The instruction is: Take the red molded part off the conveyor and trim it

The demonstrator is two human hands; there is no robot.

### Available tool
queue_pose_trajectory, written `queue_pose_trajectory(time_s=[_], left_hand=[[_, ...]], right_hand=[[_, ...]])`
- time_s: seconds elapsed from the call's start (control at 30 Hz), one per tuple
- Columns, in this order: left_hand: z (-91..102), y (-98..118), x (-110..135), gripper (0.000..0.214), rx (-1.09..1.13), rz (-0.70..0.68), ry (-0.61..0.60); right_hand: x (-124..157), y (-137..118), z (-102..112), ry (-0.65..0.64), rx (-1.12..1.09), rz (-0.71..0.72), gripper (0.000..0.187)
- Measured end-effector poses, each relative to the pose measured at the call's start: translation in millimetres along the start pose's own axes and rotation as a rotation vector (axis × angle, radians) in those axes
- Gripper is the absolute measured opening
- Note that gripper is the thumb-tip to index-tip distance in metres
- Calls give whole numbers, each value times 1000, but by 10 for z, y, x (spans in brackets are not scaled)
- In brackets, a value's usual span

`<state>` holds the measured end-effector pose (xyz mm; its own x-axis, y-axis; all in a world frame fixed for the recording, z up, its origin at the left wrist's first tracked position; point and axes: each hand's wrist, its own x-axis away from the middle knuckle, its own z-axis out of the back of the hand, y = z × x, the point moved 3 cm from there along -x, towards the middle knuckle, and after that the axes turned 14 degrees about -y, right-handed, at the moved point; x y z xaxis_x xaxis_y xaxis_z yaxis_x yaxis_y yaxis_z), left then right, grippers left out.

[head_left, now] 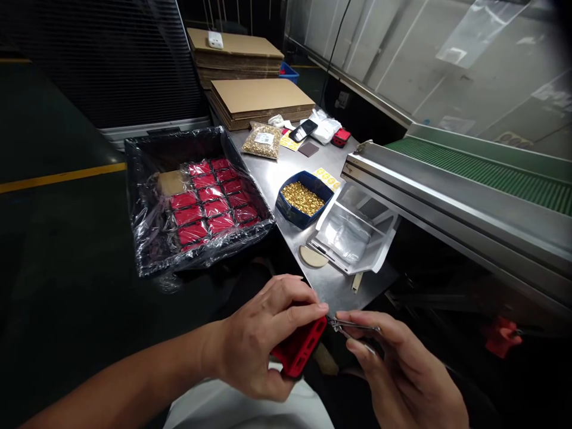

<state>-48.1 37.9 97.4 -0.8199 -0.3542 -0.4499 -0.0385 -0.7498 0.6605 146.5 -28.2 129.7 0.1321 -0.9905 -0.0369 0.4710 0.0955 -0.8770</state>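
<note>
**While the left hand [263, 339] grips a red case [300, 353], tweezers [354, 326] meet its top corner**

Where the fingers fold over it at the lower centre of the frame, the left hand is clamped on the red case, thumb along the top and the other fingers wrapped beneath. The case's long axis runs from lower left to upper right. Its upper end points toward the right hand [402, 375], which sits just beside it with thumb and forefinger pinched together on the thin metal tweezers. The tweezer tips touch the case's upper right corner.

The case is a bright red, blocky shell. The side turned to the camera shows a row of dark rectangular openings.

Above the hands, a steel table [286, 170] runs up the middle of the frame. On it stand a blue bin [286, 205] of small gold-coloured parts and, to its right, a white tray [386, 241] holding clear bags. At centre left, a black crate [143, 179] lined with clear film holds rows of similar red cases. A green conveyor belt [491, 173] crosses the right side.
</note>
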Motion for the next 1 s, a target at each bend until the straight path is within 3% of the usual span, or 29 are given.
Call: queue_pose_trajectory(time_s=[0.17,0.37,0.5,0.67,1.0], left_hand=[[-19,8,16,85,7,19,1],[-30,-8,43,81,54,54,75],[-42,-30,43,80,53,53,79],[-52,-26,20,82,52,59,91],[-52,-12,-15,81,32,58,65]], right_hand=[[-14,-24,-25,46,32,18,21],[33,-86,-152,354,-186,-198,18],[34,-69,-217,348,-308,-260,23],[-5,-9,-147,253,-303,-130,17],[-10,34,-110,202,-327,-95,15]])
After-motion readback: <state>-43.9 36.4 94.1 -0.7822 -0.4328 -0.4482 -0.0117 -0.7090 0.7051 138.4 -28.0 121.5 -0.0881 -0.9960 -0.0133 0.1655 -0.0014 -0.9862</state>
